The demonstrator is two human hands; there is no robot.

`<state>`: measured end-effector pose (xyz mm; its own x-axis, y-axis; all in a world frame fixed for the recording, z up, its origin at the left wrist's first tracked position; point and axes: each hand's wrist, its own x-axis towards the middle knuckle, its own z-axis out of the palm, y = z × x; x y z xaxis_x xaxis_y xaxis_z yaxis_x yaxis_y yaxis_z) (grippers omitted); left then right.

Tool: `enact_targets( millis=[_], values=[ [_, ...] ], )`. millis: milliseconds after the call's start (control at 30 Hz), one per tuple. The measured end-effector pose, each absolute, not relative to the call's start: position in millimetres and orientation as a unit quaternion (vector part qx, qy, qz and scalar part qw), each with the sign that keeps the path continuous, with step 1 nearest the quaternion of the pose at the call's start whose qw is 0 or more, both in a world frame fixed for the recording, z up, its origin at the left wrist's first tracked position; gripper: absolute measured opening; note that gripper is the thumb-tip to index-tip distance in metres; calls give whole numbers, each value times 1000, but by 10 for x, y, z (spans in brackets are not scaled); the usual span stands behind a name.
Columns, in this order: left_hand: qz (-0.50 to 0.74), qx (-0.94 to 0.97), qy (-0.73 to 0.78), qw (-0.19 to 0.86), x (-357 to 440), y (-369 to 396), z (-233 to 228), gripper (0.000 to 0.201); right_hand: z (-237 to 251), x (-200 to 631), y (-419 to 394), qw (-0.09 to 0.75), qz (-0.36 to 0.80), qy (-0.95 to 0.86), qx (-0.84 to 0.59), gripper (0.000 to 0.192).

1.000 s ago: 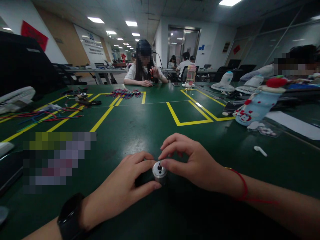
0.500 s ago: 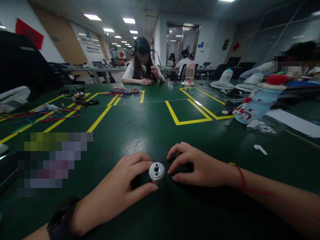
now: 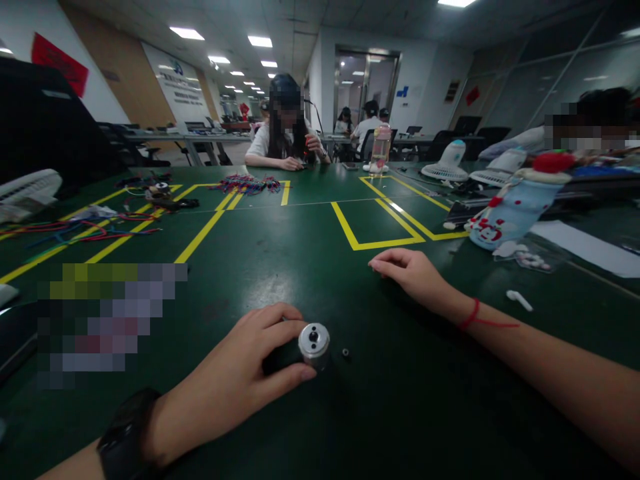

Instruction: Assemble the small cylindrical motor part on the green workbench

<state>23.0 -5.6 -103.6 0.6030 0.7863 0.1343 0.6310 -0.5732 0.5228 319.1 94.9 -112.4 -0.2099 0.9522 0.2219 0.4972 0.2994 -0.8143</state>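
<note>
**Bench entry: metal cylinder held, small part loose beside it**

- Cylinder (image 3: 314, 343): short, silver-faced with a centre hole, dark body behind; lies on its side on the green table (image 3: 300, 260), face toward the camera.
- Left hand (image 3: 240, 380): fingers and thumb wrapped round the cylinder's dark body, gripping it steady. Black watch (image 3: 125, 433) on the wrist.
- Small black part (image 3: 345, 352): loose on the table just right of the cylinder, touching neither it nor a hand.
- Right hand (image 3: 413, 273): well beyond and right of the cylinder, palm down, fingers loosely extended; nothing shows in them. Red cord (image 3: 470, 315) at the wrist.
- Yellow tape outline (image 3: 373, 230): farther back from the cylinder.
- Coloured wires (image 3: 90, 230): far left of it.

Step, as judged: the cylinder is braced one-handed, its face bare. Handling the black part would call for a fine fingertip pinch; it is tiny and may roll.
</note>
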Motion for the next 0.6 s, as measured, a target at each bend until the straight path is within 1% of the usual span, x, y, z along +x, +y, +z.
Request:
enact_targets(
  millis=[200,267,333,400,467,533,600],
  values=[
    [187,868,407,214,307,-167,-928,24,-1000,3231,797,342,302,-738,-497,28],
    [189,868,407,214,311,-202,-888,25,-922,3204,707,322,301,-755,-485,25],
    [189,867,408,213,298,-225,-858,25,-838,3136,586,271,299,-806,-432,24],
    [186,867,410,213,284,-228,-850,24,-783,3045,456,206,288,-868,-348,28],
    [178,868,411,215,280,-215,-866,22,-777,2964,350,160,266,-910,-276,28],
    [176,869,410,216,285,-197,-890,21,-801,2904,282,151,259,-921,-248,19],
    [178,869,410,214,283,-183,-905,22,-815,2850,242,179,278,-912,-243,12]
  ],
)
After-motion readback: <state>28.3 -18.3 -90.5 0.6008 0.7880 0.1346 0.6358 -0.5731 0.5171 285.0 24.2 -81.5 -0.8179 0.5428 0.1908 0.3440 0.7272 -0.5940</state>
